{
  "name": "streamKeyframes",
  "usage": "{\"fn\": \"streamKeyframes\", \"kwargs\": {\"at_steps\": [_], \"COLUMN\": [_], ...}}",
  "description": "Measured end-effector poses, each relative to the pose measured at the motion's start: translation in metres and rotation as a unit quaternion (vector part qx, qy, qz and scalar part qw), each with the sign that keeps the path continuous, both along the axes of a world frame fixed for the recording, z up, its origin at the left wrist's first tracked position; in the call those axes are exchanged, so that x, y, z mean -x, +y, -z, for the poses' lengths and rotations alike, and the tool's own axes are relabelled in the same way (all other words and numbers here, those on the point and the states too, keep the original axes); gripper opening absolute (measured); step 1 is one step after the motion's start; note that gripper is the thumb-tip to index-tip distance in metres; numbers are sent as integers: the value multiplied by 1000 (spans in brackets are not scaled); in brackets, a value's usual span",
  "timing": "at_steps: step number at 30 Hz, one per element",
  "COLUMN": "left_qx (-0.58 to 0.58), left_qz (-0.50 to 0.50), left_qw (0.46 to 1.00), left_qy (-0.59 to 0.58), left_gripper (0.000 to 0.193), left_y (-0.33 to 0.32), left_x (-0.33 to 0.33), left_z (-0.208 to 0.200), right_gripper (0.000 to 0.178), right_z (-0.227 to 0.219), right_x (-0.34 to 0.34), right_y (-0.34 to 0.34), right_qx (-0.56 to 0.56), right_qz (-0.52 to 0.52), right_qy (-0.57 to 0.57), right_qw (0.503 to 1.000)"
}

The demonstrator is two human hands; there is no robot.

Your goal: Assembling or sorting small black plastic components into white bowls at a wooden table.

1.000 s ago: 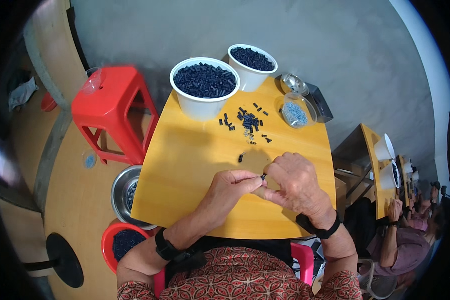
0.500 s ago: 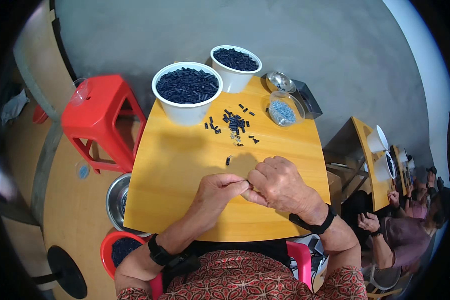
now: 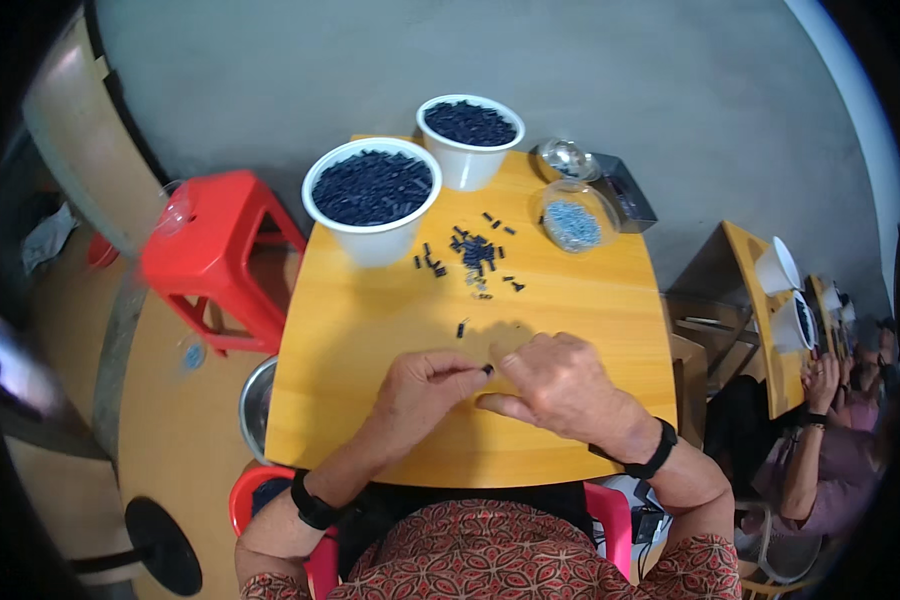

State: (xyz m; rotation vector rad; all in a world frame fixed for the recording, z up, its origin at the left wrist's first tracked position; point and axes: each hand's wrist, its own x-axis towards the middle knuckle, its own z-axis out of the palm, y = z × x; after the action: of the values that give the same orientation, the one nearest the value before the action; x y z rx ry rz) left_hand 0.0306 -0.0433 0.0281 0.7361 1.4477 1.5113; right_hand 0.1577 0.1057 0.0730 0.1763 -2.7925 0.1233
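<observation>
Thumb and forefinger of my left hand [image 3: 420,395] pinch a small black plastic piece [image 3: 487,369], its end poking out past the fingertips. My right hand [image 3: 560,388] hovers just to the right of it, thumb and index finger apart, with nothing visible between them; its fingers are slightly blurred. Beyond both hands a single black piece [image 3: 461,329] lies on the yellow table [image 3: 350,330]. Farther back is a loose pile of similar black pieces [image 3: 477,252], with a few small silvery bits [image 3: 478,290] at its near side.
Two white buckets [image 3: 370,245] [image 3: 465,170] full of black pieces stand at the back. At the back right are a clear bowl of bluish-silver parts [image 3: 572,225], a metal bowl [image 3: 567,158] and a dark tray [image 3: 630,200]. A red stool [image 3: 205,235] stands left; people sit at the right.
My hands have come apart: the right has drawn back from the left fingertips and its thumb and finger have parted. The left still holds the black piece. The whole view has shifted slightly.
</observation>
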Motion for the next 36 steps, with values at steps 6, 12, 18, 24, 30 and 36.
{"fn": "streamKeyframes", "kwargs": {"at_steps": [6,12,18,24,30,36], "left_qx": [-51,45,154,36,-13,5], "left_qz": [-279,-387,-423,-381,-126,107], "left_qw": [957,920,887,923,986,975], "left_qy": [64,38,108,44,-104,-194], "left_gripper": [16,28,33,25,21,21], "left_y": [-74,-181,-200,-150,-89,-35], "left_x": [63,129,138,112,75,49], "left_z": [-25,48,93,23,-34,-78], "right_gripper": [21,17,14,12,11,9], "right_z": [-8,-4,-6,1,-13,-41], "right_x": [-27,-28,-28,-35,-25,25], "right_y": [23,30,29,34,38,81], "right_qx": [7,23,13,32,46,80], "right_qz": [56,58,87,133,142,167], "right_qy": [9,0,-9,-39,-67,30], "right_qw": [998,998,996,990,987,982]}}
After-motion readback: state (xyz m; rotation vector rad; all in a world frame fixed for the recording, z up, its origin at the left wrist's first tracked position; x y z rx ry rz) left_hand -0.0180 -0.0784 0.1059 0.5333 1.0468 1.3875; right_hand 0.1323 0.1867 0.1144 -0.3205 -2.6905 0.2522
